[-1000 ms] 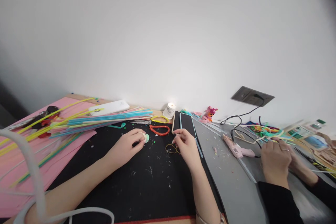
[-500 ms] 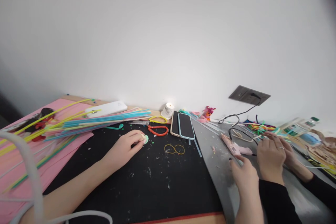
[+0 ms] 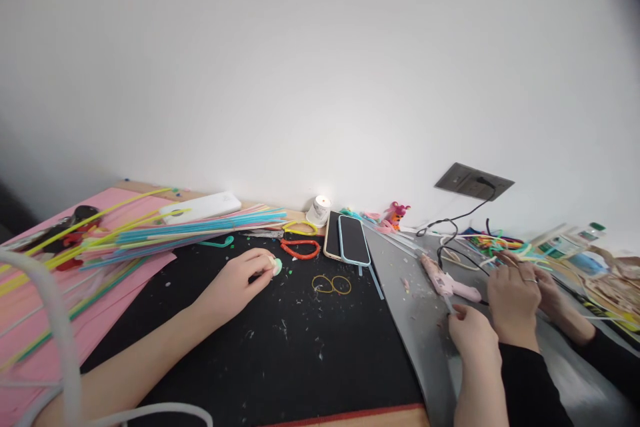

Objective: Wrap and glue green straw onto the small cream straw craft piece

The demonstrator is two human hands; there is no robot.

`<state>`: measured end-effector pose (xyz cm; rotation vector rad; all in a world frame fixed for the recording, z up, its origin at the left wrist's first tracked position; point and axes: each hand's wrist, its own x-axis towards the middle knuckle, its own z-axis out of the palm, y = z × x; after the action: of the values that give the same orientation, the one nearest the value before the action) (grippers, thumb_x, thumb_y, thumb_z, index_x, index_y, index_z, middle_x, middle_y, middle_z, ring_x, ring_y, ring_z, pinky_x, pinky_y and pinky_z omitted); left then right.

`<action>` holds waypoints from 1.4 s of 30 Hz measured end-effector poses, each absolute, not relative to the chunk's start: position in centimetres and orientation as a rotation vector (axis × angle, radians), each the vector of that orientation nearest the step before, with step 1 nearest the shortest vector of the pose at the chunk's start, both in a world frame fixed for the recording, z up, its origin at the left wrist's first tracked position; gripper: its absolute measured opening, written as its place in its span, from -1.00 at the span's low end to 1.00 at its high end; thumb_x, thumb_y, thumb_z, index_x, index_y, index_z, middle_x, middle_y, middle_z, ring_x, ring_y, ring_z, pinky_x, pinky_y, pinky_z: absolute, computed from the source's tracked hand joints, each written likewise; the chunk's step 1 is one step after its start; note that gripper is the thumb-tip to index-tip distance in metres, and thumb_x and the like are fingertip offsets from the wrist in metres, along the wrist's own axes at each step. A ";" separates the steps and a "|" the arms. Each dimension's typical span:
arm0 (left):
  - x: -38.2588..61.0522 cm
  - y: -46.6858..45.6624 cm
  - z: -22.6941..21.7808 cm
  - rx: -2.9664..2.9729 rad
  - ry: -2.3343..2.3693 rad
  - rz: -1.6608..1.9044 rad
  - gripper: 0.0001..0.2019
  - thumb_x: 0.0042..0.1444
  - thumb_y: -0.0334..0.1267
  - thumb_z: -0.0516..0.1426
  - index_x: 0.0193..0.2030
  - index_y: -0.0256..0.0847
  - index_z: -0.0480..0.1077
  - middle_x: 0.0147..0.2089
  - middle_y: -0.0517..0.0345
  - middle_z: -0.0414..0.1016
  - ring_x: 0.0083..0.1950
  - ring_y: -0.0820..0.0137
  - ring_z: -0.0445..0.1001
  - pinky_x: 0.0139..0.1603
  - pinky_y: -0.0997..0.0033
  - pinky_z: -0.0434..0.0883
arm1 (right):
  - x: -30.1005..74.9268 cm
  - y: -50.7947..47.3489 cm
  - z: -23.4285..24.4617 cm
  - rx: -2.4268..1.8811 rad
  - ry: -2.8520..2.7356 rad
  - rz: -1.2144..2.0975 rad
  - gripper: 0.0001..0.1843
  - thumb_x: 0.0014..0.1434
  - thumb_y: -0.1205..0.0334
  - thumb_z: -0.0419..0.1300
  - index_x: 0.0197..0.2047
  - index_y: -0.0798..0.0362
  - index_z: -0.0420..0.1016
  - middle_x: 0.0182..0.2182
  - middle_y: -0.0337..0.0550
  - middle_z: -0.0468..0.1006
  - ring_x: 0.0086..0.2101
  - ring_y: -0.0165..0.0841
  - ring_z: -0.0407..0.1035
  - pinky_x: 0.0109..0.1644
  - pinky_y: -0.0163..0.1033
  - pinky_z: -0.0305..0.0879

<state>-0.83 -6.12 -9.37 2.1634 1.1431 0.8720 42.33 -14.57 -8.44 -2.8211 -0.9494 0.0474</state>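
Note:
My left hand [image 3: 243, 283] is over the black mat, thumb and fingers closed on a small round pale-green piece [image 3: 277, 267] with a cream-coloured part by the fingertips. At the right, my right hand [image 3: 473, 333] pinches a translucent glue stick [image 3: 448, 305] at the rear of a pink hot glue gun [image 3: 443, 280]. The glue gun lies on the grey surface with its handle pointing right. Part of the stick is hidden by my fingers.
A co-worker's hands [image 3: 515, 297] work close to my right hand. Pipe cleaners [image 3: 200, 230], two phones [image 3: 354, 240], a paper cup [image 3: 319, 211], orange-handled scissors [image 3: 301, 255] and rubber bands [image 3: 333, 285] lie around the black mat [image 3: 300, 360]. A black cord [image 3: 457, 223] runs to the wall socket.
My right hand has drawn back slightly to the right and down, showing more of the stick behind the glue gun. My left hand has stayed nearly still.

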 end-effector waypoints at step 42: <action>-0.9 -5.5 -10.3 2.205 1.119 0.966 -0.80 0.21 -0.26 0.00 -0.31 -0.13 0.44 -0.08 0.09 0.48 -0.06 0.34 0.45 0.01 0.34 0.39 | 40.2 -10.6 -7.6 -2.886 -1.365 -0.018 -0.45 -0.01 0.28 0.03 0.11 0.09 0.26 0.01 0.14 0.43 0.03 0.04 0.27 -0.03 0.15 0.17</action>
<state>-0.93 -5.51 -10.29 2.2051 1.1195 0.9661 40.22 -10.59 -7.57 -2.8857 -1.3646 -0.0185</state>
